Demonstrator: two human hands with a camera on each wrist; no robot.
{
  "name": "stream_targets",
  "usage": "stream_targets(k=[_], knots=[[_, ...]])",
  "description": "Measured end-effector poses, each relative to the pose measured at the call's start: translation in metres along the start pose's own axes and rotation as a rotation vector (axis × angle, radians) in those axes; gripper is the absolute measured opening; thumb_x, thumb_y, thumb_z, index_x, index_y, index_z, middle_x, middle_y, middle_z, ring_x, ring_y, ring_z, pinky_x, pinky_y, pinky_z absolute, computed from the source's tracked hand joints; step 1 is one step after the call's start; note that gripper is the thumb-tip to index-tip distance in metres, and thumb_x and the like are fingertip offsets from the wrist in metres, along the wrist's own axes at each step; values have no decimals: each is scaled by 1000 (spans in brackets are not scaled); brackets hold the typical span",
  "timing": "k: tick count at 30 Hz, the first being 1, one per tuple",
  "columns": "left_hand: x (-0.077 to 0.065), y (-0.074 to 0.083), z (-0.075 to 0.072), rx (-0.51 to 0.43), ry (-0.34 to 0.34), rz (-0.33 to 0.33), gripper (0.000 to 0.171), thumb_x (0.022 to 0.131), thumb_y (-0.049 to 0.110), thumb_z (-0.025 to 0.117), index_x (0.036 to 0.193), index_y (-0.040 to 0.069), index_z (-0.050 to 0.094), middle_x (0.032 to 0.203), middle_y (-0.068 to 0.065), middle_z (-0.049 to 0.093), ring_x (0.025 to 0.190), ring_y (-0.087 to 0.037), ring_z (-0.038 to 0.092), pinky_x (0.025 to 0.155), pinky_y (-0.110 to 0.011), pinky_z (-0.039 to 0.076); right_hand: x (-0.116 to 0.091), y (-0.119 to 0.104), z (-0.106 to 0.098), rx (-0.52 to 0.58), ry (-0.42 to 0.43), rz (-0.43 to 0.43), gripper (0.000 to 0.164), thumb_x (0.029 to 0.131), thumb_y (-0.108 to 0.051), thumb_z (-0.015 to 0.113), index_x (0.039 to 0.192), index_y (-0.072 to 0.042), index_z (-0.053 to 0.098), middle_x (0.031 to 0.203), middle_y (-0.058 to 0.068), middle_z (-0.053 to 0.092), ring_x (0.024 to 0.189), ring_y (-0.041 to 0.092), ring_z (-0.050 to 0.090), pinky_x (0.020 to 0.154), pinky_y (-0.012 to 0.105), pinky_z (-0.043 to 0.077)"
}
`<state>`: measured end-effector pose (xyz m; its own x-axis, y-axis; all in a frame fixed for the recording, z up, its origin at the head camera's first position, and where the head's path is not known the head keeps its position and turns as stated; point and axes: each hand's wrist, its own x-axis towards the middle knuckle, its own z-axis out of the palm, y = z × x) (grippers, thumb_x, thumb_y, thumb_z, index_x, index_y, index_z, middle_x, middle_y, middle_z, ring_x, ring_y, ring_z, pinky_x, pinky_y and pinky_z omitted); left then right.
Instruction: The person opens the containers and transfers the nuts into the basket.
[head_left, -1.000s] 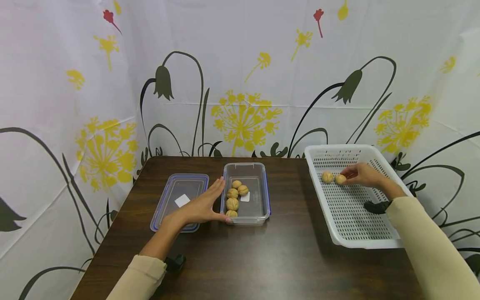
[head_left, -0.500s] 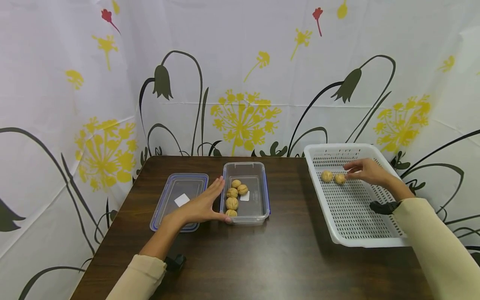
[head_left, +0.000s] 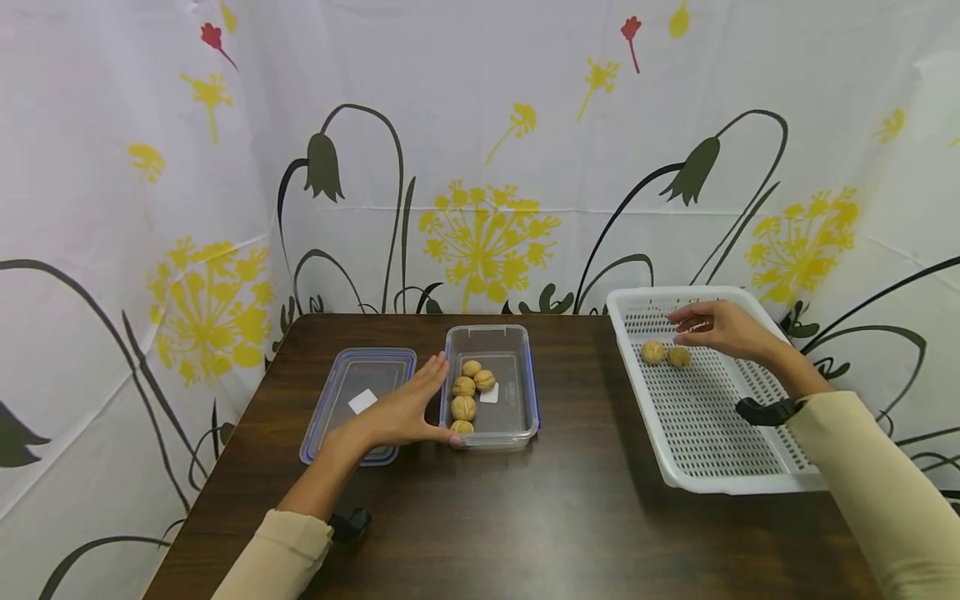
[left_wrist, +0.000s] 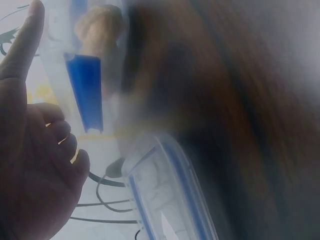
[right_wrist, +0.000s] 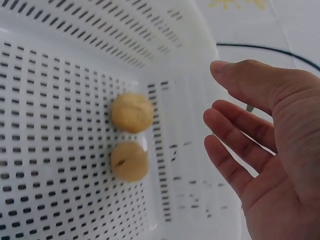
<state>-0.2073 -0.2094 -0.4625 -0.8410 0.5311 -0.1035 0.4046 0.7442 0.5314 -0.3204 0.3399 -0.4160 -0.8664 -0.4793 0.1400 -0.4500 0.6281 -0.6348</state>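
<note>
My left hand (head_left: 401, 414) is at the left side of a clear plastic food container (head_left: 517, 408), fingers straight along its wall and thumb at its near corner. Several walnuts (head_left: 464, 407) lie along the container's left side. Over the white basket (head_left: 708, 458) hovers my right hand (head_left: 727, 331), its fingers loosely bent and holding nothing. Two walnuts sit side by side on the basket's perforated floor: the left walnut (head_left: 652, 352) and the right walnut (head_left: 678, 357). In the right wrist view, both walnuts (right_wrist: 132, 112) are apart from the fingers.
A clear lid (head_left: 341, 404) with a blue rim lies left of the container, partly behind my left hand. Everything stands on a dark wooden table (head_left: 570, 517). A white curtain (head_left: 480, 108) with printed flowers hangs behind the table's far edge.
My right hand's fingertips were at the right walnut; they have come away from it, and the hand now hovers just above and behind it. The left hand has stayed in place.
</note>
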Motion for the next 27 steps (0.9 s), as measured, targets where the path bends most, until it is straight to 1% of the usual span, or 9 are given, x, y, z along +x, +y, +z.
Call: stream_targets(k=[4,8,11,14,16,19,22,27], knots=[[0,1,-1,61,-10,-6,130,83,62,84,168,-2,8,177,-20,-1,164,-38,2,128,-62,20,3,-12,2,44,-5,-45,37,90,0,83,122,11,71,112,28,76,92,3,72,76,13,56],[0,2,-3,123,-15,-8,130,84,66,81,168,-1,10,177,-18,1,164,-37,4,128,-61,21,9,-26,4,39,-16,-100,36,89,-2,84,122,7,73,111,24,77,92,2,73,78,13,56],[0,3,-4,154,-19,-10,128,84,68,79,168,-1,11,178,-17,1,164,-36,5,128,-59,21,15,-38,6,16,-24,-144,37,89,-3,85,123,5,73,111,23,77,94,9,75,81,15,56],[0,3,-5,166,-21,-12,128,85,68,79,168,-2,12,177,-19,3,164,-37,6,128,-61,22,20,-50,8,-16,-36,-181,37,89,-5,85,124,4,74,111,20,78,98,20,76,86,24,60],[0,4,-5,165,-23,-15,128,85,68,79,168,-2,11,177,-20,4,164,-38,7,128,-62,21,23,-60,10,-24,-53,-182,37,90,-6,84,125,3,74,113,19,78,101,27,76,90,34,62],[-1,4,-4,160,-25,-13,128,85,67,79,168,-2,11,177,-20,4,164,-38,7,128,-62,20,27,-73,14,-22,-90,-173,39,91,-8,85,126,2,73,116,19,77,106,32,75,95,49,60],[-1,4,-4,156,-26,-14,128,85,67,79,168,-2,10,177,-20,4,164,-38,7,129,-61,19,31,-85,20,-23,-126,-167,39,92,-10,84,128,0,73,120,17,75,110,34,74,98,54,59],[-1,3,-5,148,-21,-8,128,85,66,80,168,-2,10,177,-20,4,164,-38,7,129,-60,17,40,-98,30,-41,-160,-188,40,91,-10,85,128,-2,74,121,11,75,113,36,72,100,53,58]])
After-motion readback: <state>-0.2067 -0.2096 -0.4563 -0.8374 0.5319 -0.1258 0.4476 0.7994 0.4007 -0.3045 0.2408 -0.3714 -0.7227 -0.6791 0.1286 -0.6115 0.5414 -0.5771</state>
